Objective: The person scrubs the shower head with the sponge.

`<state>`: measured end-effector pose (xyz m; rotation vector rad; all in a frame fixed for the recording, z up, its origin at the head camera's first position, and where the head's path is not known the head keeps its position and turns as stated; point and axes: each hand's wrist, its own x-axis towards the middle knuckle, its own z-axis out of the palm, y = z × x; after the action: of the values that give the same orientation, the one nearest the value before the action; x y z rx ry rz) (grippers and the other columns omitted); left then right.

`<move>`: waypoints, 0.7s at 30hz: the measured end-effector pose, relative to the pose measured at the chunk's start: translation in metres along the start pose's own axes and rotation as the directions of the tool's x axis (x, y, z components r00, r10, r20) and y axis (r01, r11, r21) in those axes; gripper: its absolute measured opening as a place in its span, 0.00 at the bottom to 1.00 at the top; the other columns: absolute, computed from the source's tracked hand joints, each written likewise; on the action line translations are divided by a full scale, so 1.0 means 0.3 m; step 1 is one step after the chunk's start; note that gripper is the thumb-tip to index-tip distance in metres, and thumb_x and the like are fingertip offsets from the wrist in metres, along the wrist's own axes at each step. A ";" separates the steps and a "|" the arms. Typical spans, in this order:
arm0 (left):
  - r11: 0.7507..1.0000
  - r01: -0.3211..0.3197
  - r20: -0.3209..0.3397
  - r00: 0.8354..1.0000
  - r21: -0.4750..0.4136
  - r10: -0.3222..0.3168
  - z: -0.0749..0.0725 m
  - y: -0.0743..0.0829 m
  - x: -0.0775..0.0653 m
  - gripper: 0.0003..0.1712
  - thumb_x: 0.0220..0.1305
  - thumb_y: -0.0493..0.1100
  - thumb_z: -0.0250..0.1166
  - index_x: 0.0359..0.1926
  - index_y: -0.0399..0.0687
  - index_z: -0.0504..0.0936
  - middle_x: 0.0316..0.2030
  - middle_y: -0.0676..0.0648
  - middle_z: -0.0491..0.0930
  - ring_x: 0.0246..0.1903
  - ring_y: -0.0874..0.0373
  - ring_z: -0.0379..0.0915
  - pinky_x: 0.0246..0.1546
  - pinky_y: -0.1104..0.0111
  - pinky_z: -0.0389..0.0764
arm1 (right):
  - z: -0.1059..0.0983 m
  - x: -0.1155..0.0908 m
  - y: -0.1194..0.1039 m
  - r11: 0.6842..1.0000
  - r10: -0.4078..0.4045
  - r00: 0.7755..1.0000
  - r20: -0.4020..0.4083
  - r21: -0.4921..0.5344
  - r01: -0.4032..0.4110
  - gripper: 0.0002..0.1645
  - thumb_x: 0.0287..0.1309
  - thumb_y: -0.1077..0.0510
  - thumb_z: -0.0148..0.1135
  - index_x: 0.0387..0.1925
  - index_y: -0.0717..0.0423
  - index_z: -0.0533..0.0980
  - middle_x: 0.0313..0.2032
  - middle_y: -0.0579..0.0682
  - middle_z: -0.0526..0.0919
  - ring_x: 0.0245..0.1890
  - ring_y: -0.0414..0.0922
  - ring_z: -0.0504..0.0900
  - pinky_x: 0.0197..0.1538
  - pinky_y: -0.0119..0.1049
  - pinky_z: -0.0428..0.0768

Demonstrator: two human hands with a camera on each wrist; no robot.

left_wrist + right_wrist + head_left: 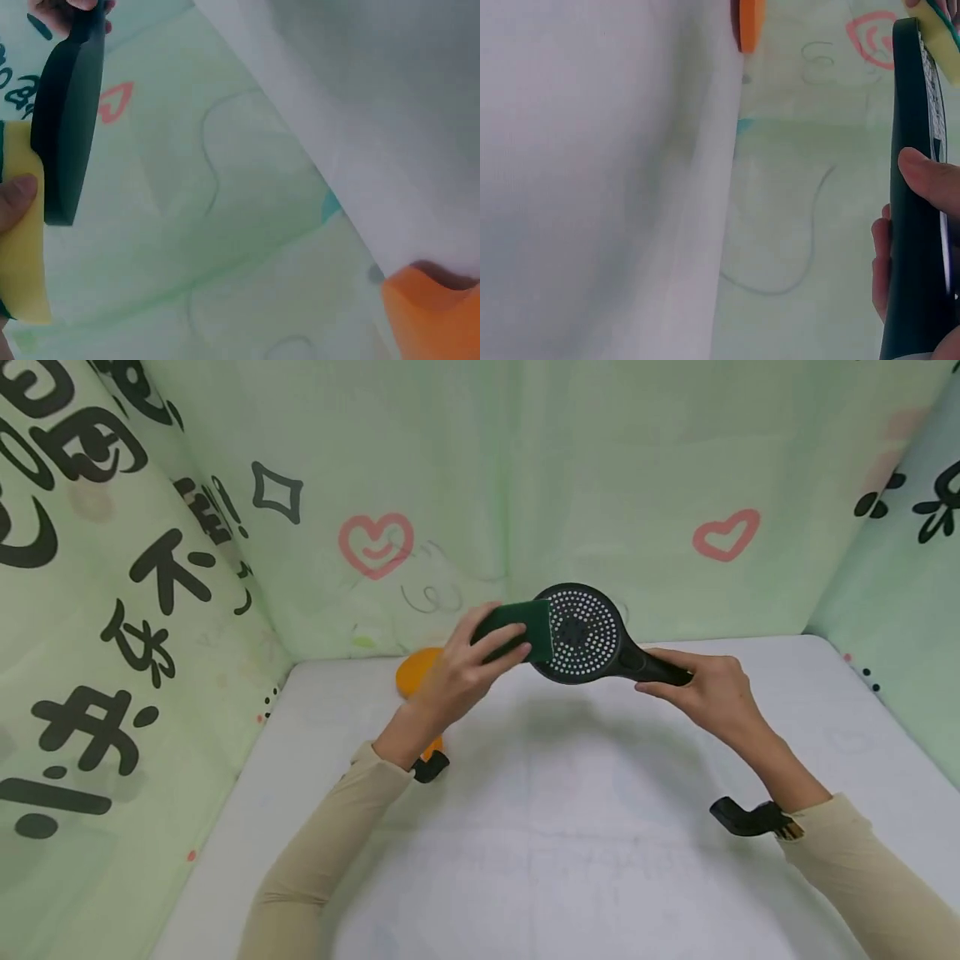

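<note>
Up over the far part of the table, my right hand (716, 692) grips the handle of a black shower head (576, 635), its round face of white nozzles turned toward the head camera. My left hand (472, 667) holds a sponge (534, 620) with a green scouring side and yellow foam. Its green side faces the head camera, and the sponge overlaps the left edge of the nozzle face. In the left wrist view, the thumb presses into the yellow foam (26, 255), right beside the rim of the shower head (67, 142).
Behind my left hand an orange object (417, 672) stands at the table's back left, partly hidden by hand and wrist. The white table (540, 860) is bounded by a green patterned cloth (600, 468) at the back and sides. Black curved pieces (748, 818) are worn at both wrists.
</note>
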<state>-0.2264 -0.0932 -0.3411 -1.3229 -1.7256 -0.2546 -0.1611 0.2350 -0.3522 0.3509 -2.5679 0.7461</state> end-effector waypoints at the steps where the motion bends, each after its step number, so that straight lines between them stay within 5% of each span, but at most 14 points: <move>1: 1.000 -0.007 0.017 1.000 -0.004 0.007 -0.002 0.000 -0.001 0.14 0.63 0.34 0.72 0.49 0.47 0.90 0.54 0.43 0.81 0.61 0.33 0.70 0.68 0.54 0.71 | 0.003 0.000 -0.001 1.000 0.011 1.000 0.004 -0.001 -0.011 0.28 0.47 0.56 0.82 0.52 0.59 0.85 0.31 0.59 0.88 0.23 0.43 0.66 0.21 0.33 0.59; 8: 0.971 -0.225 0.186 0.961 0.083 0.206 0.061 0.102 0.053 0.16 0.76 0.41 0.59 0.58 0.56 0.86 0.61 0.48 0.76 0.64 0.37 0.67 0.71 0.55 0.67 | 0.043 0.043 -0.068 0.999 -0.051 0.999 0.008 -0.001 0.051 0.28 0.49 0.57 0.81 0.53 0.61 0.84 0.28 0.60 0.88 0.21 0.48 0.73 0.21 0.34 0.65; 13: 0.975 -0.193 0.052 0.981 0.110 0.189 0.064 0.057 0.026 0.13 0.71 0.39 0.65 0.53 0.53 0.89 0.58 0.46 0.78 0.61 0.35 0.70 0.68 0.53 0.72 | 0.008 0.060 -0.076 0.998 0.050 0.993 0.110 0.036 -0.055 0.32 0.53 0.50 0.79 0.58 0.58 0.82 0.32 0.59 0.88 0.24 0.47 0.72 0.22 0.34 0.65; 15: 0.991 -0.123 -0.039 0.991 0.061 0.126 0.053 0.019 0.002 0.13 0.67 0.35 0.69 0.50 0.49 0.90 0.56 0.44 0.80 0.60 0.33 0.71 0.67 0.52 0.73 | -0.018 0.053 -0.057 0.988 0.133 0.979 0.156 0.056 -0.143 0.34 0.54 0.46 0.78 0.60 0.56 0.81 0.39 0.60 0.89 0.29 0.47 0.72 0.25 0.32 0.68; 18: 0.992 0.041 -0.136 0.989 -0.119 -0.057 0.044 -0.018 -0.026 0.15 0.60 0.31 0.73 0.49 0.44 0.89 0.55 0.38 0.79 0.59 0.30 0.70 0.66 0.51 0.73 | -0.047 0.041 -0.032 0.956 0.247 0.946 0.212 0.109 -0.274 0.38 0.54 0.41 0.77 0.63 0.53 0.79 0.50 0.61 0.86 0.34 0.45 0.77 0.29 0.31 0.73; 20: 0.939 0.184 -0.161 0.958 -0.292 -0.238 0.047 -0.015 -0.028 0.17 0.57 0.29 0.75 0.48 0.40 0.88 0.55 0.36 0.77 0.60 0.33 0.70 0.66 0.53 0.74 | -0.053 0.037 -0.026 0.931 0.286 0.928 0.238 0.159 -0.327 0.40 0.54 0.39 0.76 0.65 0.51 0.78 0.54 0.61 0.85 0.35 0.44 0.81 0.31 0.31 0.76; 21: 0.873 0.255 -0.151 0.927 -0.415 -0.343 0.054 -0.004 -0.025 0.18 0.56 0.28 0.75 0.48 0.37 0.86 0.55 0.34 0.75 0.60 0.34 0.70 0.65 0.54 0.75 | -0.053 0.035 -0.027 0.920 0.299 0.921 0.250 0.181 -0.348 0.42 0.54 0.38 0.76 0.66 0.50 0.77 0.54 0.60 0.84 0.34 0.43 0.82 0.31 0.31 0.76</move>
<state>-0.2360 -0.0884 -0.3553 -1.2334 -1.7388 -0.9341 -0.1619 0.2360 -0.3315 0.0710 -2.7930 1.1814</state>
